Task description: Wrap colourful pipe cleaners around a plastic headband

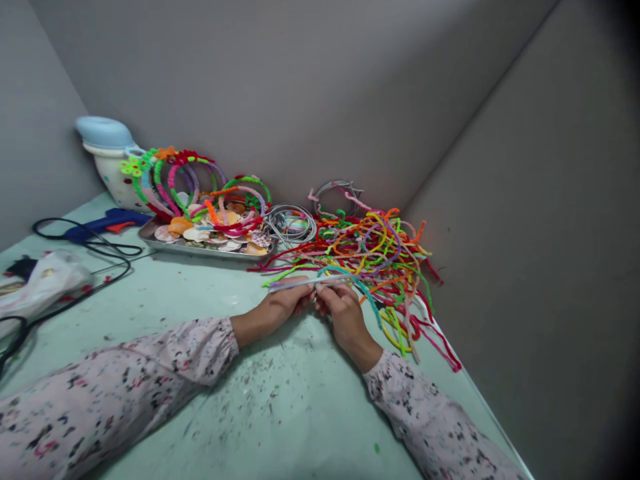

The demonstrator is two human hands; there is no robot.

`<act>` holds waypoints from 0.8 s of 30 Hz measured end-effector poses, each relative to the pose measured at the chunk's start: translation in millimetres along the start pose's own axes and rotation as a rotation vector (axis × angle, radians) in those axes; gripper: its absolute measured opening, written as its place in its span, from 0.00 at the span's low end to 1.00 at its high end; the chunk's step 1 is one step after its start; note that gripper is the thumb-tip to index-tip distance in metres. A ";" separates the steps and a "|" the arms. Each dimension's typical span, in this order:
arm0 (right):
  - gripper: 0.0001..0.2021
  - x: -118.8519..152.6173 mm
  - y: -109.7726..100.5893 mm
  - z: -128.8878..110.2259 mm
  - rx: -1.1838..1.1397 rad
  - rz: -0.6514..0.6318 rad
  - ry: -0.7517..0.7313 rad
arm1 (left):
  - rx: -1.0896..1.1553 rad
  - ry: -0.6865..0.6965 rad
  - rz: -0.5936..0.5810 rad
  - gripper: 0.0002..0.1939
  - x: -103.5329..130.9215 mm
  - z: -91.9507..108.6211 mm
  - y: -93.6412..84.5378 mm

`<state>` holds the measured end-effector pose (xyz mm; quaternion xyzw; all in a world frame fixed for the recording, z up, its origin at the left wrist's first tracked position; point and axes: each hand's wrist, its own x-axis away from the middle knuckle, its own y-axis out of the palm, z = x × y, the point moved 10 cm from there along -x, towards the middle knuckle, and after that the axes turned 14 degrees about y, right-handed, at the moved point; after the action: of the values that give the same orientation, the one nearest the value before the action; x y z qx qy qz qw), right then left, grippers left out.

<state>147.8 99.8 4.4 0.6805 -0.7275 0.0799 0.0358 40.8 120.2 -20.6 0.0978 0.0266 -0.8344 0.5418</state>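
In front of me, my left hand [286, 301] and my right hand [344, 312] meet with fingertips pinched close together. Between them they grip a thin pale pipe cleaner [330, 279], lilac toward its left end, lying roughly level across both hands. A teal pipe cleaner [369, 298] curves out past my right hand; whether it is joined to the pale one I cannot tell. Just beyond my fingers spreads a tangled pile of coloured pipe cleaners [370, 243]. My fingertips partly hide what they pinch.
Behind my left hand, a metal tray [210, 251] holds seashells and several fuzzy headbands [175, 177]. Coiled grey wire [290, 225] lies beside it. Farther left are a lidded container [113, 167], a blue glue gun [103, 225], its black cable and a plastic bag [50, 283]. Walls enclose the table's back and right.
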 end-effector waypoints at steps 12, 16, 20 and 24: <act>0.09 -5.5 -0.2 11.6 -0.107 -0.015 0.066 | -0.152 0.132 -0.067 0.15 2.3 27.7 6.3; 0.08 -7.9 2.6 12.5 -0.166 -0.060 0.094 | -0.192 0.211 -0.141 0.14 2.4 43.3 14.1; 0.08 -8.2 3.0 11.1 -0.184 -0.056 0.112 | -0.235 0.218 -0.167 0.13 2.0 43.1 14.9; 0.08 -7.0 4.0 12.2 -0.196 -0.048 0.123 | -0.224 0.171 -0.144 0.15 -0.3 27.3 10.0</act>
<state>145.0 104.9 -9.1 0.6849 -0.7116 0.0491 0.1487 46.4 112.2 6.8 0.1054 0.1727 -0.8515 0.4837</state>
